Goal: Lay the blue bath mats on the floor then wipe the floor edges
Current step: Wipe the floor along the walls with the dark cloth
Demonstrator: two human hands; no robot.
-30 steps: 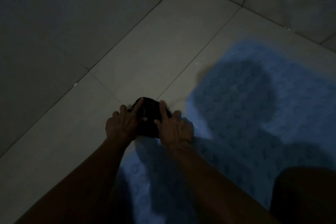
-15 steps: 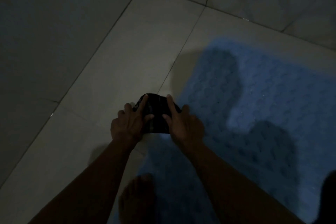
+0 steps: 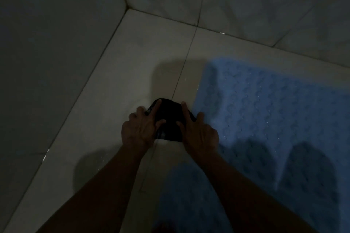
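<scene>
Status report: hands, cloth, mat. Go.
Left hand and right hand pressing dark cloth flat on floor tile. Blue bath mat laid, right of cloth. Nothing blocking toward the corner.

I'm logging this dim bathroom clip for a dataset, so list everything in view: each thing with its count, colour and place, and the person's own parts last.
bath mat: one in view, blue with a bumpy pattern, flat on the floor at right, partly in shadow
cloth: one, dark, on the floor just left of the mat's edge, under both hands
floor: pale tiles with thin grout lines, running into a corner at top
walls: two, grey tiles, meeting at the corner at upper left
left hand: one, fingers spread, pressing the cloth's left side
right hand: one, fingers spread, pressing the cloth's right side, at the mat's edge
forearms: two, bare, reaching in from the bottom
</scene>
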